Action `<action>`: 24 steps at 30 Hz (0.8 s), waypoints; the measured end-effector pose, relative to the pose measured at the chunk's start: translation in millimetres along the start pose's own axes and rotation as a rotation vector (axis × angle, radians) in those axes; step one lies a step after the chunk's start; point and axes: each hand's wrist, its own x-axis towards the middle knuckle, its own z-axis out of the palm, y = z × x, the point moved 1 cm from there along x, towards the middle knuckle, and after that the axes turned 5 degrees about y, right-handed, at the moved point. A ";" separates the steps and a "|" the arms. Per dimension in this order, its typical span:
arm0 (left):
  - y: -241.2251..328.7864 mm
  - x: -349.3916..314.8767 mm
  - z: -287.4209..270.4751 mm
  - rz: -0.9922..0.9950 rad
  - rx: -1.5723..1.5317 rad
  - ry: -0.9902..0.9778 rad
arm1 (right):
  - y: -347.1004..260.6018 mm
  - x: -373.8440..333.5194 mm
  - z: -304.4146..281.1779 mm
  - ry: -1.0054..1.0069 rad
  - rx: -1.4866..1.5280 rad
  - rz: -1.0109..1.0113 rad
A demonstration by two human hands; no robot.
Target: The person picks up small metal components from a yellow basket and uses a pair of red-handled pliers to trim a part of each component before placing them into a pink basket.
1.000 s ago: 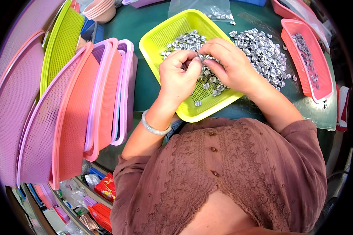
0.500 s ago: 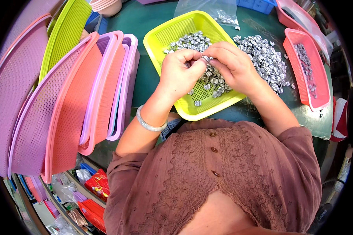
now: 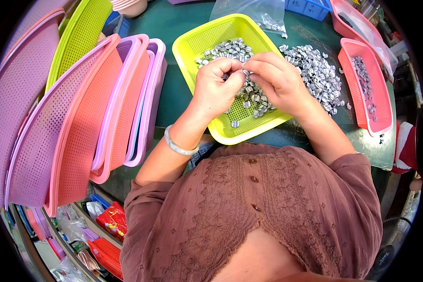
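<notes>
Fingers of left hand (image 3: 215, 89) and right hand (image 3: 282, 81) bunch close together over yellow-green basket (image 3: 191, 61); grip hidden, can't tell.
Silvery striped pieces (image 3: 235, 47) lie below, axes mixed; loose pile (image 3: 315, 77) on table (image 3: 172, 101) nearer right hand.

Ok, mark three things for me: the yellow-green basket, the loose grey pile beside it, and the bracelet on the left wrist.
Yellow-green basket (image 3: 207, 40): head view, bare inner wall at its far end.
Loose grey pile (image 3: 316, 75): head view, its middle.
Bracelet (image 3: 177, 148): head view, lower curve of its band.

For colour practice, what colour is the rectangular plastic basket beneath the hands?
The basket is yellow-green, clearest in the head view.
</notes>
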 end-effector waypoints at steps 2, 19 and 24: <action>-2.1 0.8 -0.1 0.026 0.032 -0.004 | 0.0 -0.5 1.0 0.009 -0.003 0.001; 7.8 -0.8 -5.1 -0.477 -0.529 -0.116 | 12.7 -0.7 0.5 -0.004 0.306 0.288; 6.7 -0.9 -3.6 -0.461 -0.519 -0.069 | 9.8 -3.5 1.1 0.071 0.433 0.450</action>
